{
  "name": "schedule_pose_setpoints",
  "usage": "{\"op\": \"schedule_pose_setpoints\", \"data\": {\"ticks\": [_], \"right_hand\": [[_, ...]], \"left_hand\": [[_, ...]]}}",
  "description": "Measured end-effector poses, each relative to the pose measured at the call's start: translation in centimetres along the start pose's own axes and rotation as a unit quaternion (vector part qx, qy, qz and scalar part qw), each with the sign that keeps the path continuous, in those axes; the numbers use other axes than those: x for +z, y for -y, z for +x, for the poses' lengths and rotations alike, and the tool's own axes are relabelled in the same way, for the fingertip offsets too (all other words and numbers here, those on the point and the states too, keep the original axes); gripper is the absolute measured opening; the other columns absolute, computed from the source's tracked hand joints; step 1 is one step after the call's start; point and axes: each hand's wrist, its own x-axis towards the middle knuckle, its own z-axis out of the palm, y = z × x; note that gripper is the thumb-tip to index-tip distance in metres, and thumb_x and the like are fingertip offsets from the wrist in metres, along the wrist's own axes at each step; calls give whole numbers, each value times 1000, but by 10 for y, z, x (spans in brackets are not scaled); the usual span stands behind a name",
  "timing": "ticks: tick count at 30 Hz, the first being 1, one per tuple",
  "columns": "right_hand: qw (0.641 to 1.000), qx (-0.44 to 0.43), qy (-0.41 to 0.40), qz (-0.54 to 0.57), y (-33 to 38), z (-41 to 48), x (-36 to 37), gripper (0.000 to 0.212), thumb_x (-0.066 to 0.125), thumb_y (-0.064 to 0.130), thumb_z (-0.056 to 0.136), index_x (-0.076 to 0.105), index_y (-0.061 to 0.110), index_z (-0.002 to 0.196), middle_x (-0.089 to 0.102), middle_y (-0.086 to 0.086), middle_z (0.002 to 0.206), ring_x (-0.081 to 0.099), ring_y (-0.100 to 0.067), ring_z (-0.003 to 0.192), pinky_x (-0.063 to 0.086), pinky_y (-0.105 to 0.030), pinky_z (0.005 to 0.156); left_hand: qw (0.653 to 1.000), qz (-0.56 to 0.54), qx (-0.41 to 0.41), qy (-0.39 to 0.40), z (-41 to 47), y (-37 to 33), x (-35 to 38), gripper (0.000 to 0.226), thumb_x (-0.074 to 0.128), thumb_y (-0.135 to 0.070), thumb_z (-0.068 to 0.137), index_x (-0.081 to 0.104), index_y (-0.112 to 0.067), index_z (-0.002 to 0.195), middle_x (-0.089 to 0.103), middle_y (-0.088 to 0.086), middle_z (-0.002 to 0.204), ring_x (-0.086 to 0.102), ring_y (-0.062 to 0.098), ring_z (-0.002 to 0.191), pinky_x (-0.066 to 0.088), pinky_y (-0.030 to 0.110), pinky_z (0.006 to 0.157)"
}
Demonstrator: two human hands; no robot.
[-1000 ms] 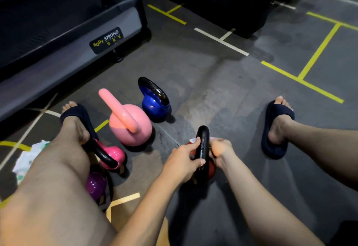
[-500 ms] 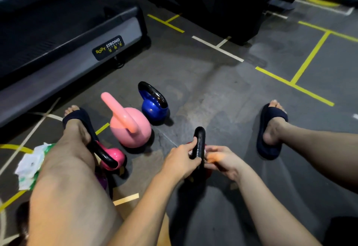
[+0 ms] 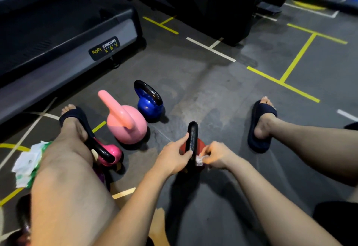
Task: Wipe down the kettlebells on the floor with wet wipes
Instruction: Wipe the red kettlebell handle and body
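Observation:
A red kettlebell (image 3: 200, 143) with a black handle stands on the floor between my legs. My left hand (image 3: 174, 155) grips its handle from the left. My right hand (image 3: 217, 154) pinches a white wet wipe (image 3: 199, 160) against the bell's right side, just below the handle. Further left stand a light pink kettlebell (image 3: 126, 123), a blue kettlebell (image 3: 149, 103) and a hot pink kettlebell (image 3: 110, 153) with a black handle, partly behind my left leg. A purple kettlebell (image 3: 100, 176) is mostly hidden by that leg.
A pack of wet wipes (image 3: 27, 165) lies on the floor at the far left. A treadmill (image 3: 64, 46) fills the upper left and dark gym machines (image 3: 213, 3) stand behind. My feet in dark slippers (image 3: 260, 125) rest on the taped grey floor (image 3: 222, 91).
The view has tilted down a little. My right hand has moved lower on the red kettlebell with the wipe, from beside the handle to the body. The left hand keeps its hold.

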Motion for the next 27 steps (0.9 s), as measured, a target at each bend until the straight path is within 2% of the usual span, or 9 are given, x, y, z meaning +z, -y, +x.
{"op": "schedule_pose_setpoints", "data": {"ticks": [2,6,8,11,14,18,21,23,27], "right_hand": [[997,-5,-42,-69,8,-3,-26,16,64,18,81,78,23,87,75,-3,86,69,-16,80,47,-16,67],[980,-42,-150,-121,29,12,-82,26,56,14,88,76,19,104,74,-9,104,67,-28,101,43,-21,76],[977,-70,-176,-98,40,23,-97,23,58,16,89,76,20,103,75,-8,102,66,-26,99,38,-20,72],[974,-119,-173,-88,58,44,-95,22,57,14,88,76,20,98,75,-6,101,66,-25,99,38,-20,74],[974,-153,-150,-74,64,67,-69,24,54,9,89,74,16,100,73,-8,100,64,-27,96,37,-20,76],[984,-129,-114,-43,47,87,-35,21,51,15,93,62,27,79,68,-3,87,62,-27,90,40,-25,75],[985,-105,-137,11,33,90,-30,19,50,19,95,63,26,84,69,-2,87,60,-23,86,38,-25,73],[984,-96,-149,4,28,91,-35,18,50,19,94,66,24,86,70,-5,87,60,-25,87,38,-26,73],[982,-42,-186,-1,8,78,-41,17,51,26,86,57,28,71,65,-4,74,60,-30,83,44,-28,72]], "left_hand": [[999,18,-9,-29,-2,-3,7,68,59,-53,90,31,-50,152,64,7,121,60,29,117,49,38,98],[997,40,-59,-18,-11,-12,28,95,62,-72,80,15,-40,156,52,8,142,54,33,128,47,42,103],[997,44,-63,-29,-18,-12,37,102,66,-71,77,10,-37,156,55,7,141,58,36,124,49,43,98],[996,40,-53,-63,-20,-11,43,90,70,-55,85,14,-41,154,67,9,125,63,39,113,50,41,90],[996,20,-60,-62,-16,-8,43,87,71,-44,87,18,-44,155,70,10,121,64,39,113,50,39,92],[996,-14,-45,-70,-15,-7,39,87,72,-39,85,19,-51,153,70,6,119,64,35,112,50,34,89],[996,-13,-46,-71,-13,-6,39,87,73,-37,84,20,-55,151,70,3,119,65,33,111,49,31,88],[998,18,-32,-50,-5,1,33,90,75,-36,82,21,-57,150,70,3,123,64,32,114,50,31,91],[997,60,40,26,10,16,0,93,81,-26,78,30,-53,151,67,-3,131,60,22,122,46,32,102]]}}
